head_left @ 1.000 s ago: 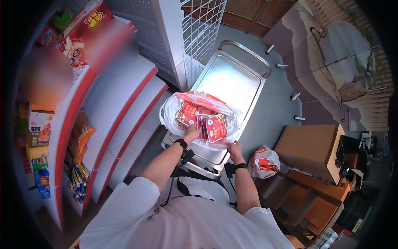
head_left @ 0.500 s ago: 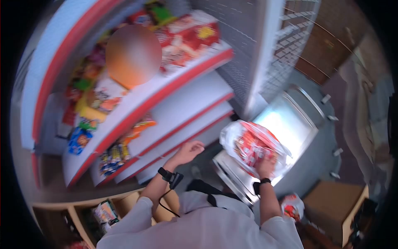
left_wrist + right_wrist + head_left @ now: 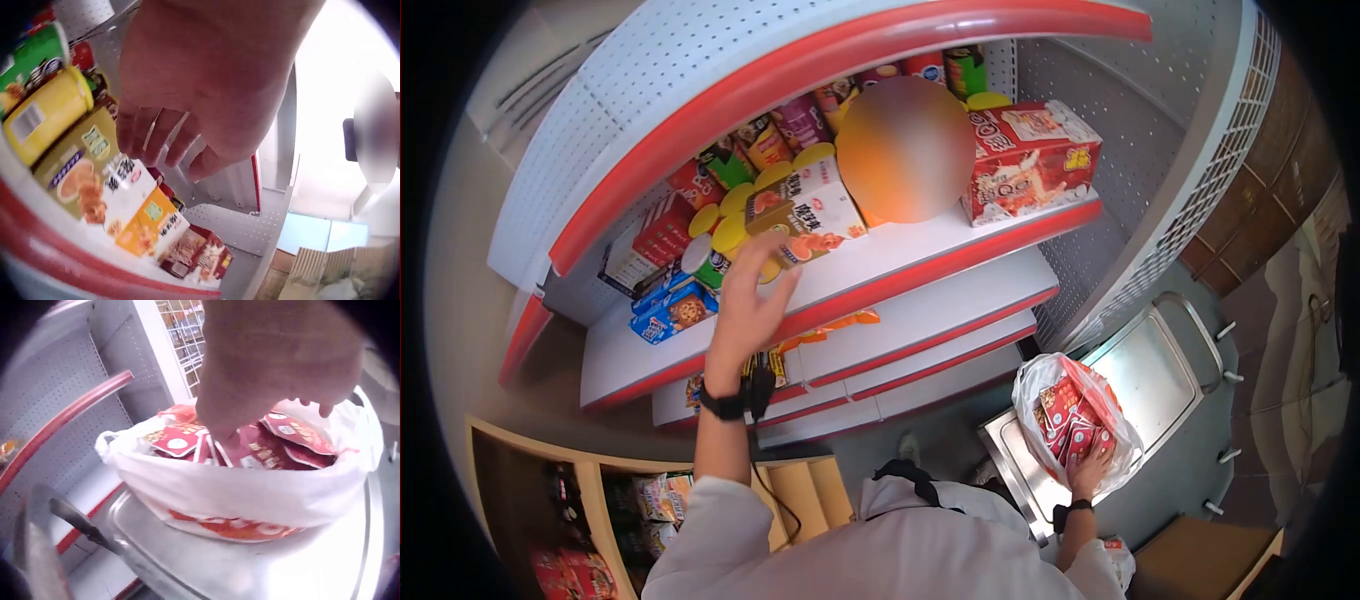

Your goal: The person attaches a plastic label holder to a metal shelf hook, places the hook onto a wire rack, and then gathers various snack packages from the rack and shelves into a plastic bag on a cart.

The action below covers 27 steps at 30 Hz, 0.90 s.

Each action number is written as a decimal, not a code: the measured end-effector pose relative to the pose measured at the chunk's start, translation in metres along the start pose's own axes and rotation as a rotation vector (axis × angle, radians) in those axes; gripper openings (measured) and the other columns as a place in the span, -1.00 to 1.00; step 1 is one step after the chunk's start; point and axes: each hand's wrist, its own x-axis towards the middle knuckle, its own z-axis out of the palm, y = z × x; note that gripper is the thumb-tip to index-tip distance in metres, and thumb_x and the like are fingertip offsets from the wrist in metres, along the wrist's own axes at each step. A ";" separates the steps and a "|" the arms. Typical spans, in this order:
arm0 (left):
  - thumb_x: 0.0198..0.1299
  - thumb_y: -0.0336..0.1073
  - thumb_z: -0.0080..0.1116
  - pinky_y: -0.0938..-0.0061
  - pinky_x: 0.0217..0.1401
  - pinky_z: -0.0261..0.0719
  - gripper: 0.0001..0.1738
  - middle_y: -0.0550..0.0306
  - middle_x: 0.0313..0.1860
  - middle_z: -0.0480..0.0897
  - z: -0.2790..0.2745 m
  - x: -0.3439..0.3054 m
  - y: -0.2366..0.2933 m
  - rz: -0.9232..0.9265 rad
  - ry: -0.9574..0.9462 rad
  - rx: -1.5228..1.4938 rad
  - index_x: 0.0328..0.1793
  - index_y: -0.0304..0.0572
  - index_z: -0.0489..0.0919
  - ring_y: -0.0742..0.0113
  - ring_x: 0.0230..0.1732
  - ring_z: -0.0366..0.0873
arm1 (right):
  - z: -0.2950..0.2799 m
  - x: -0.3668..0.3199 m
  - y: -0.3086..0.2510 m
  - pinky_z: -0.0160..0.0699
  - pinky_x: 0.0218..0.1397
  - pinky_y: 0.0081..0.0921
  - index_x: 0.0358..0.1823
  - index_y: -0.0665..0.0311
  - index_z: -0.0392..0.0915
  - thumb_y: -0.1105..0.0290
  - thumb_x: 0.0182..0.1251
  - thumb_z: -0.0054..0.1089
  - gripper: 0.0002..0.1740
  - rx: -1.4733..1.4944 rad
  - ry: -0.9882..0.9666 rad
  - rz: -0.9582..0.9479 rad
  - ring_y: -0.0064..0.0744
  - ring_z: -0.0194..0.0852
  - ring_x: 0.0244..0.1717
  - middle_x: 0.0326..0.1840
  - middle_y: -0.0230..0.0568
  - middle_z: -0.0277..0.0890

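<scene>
My left hand [image 3: 750,305] is raised in front of the upper shelf, its fingers loosely extended with nothing in them. It overlaps a brown-and-white snack box [image 3: 825,225] in the head view; the left wrist view puts the fingers just above that box [image 3: 100,181]. Low on the right, my right hand [image 3: 1088,470] reaches into a white plastic bag [image 3: 231,494] standing on a metal cart. Its fingers touch red snack packets [image 3: 1060,400] heaped inside. I cannot tell whether they pinch one, since the palm and packets hide part of them.
Lidded canisters [image 3: 728,238], blue snack packs [image 3: 670,315] and a red box [image 3: 1030,165] share the upper shelf [image 3: 920,245]. Lower tiers jut out below. A wire grid panel [image 3: 1200,200] stands beyond, above the steel cart [image 3: 1145,350]. Wooden compartments [image 3: 590,490] lie at lower left.
My left hand has left the bag and risen to the upper shelf. The right hand has moved from the bag's rim onto the packets. The head view has swung left towards the shelves.
</scene>
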 end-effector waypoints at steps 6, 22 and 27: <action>-0.15 -0.25 0.32 0.16 0.39 0.16 -0.27 -0.22 0.19 0.43 0.013 0.071 -0.052 0.091 -0.044 0.280 0.21 -0.35 0.35 -0.16 0.22 0.35 | 0.017 -0.041 -0.064 0.15 0.35 -0.05 -0.13 0.36 0.55 0.38 -0.06 0.24 -0.60 0.271 -0.004 -0.129 0.23 0.16 0.25 0.25 0.21 0.22; -0.43 -0.54 0.41 0.32 0.11 0.39 -0.24 -0.07 -0.04 0.41 -0.003 -0.024 0.028 0.127 0.228 -0.048 0.07 -0.29 0.40 -0.02 0.01 0.41 | -0.029 -0.031 -0.078 0.39 0.15 -0.21 -0.24 0.30 0.60 0.41 -0.03 0.20 -0.74 0.609 -0.252 -0.207 -0.02 0.44 -0.03 -0.12 -0.02 0.54; -0.33 -0.30 0.58 0.41 0.17 0.34 -0.16 0.07 0.04 0.42 0.060 -0.080 0.043 -0.055 -0.268 -0.776 0.17 -0.22 0.39 0.24 0.07 0.39 | -0.142 -0.011 -0.158 0.26 0.31 -0.36 0.35 0.28 0.18 0.42 0.02 0.36 -0.19 1.648 -1.018 -0.245 -0.37 0.27 0.29 0.23 -0.17 0.36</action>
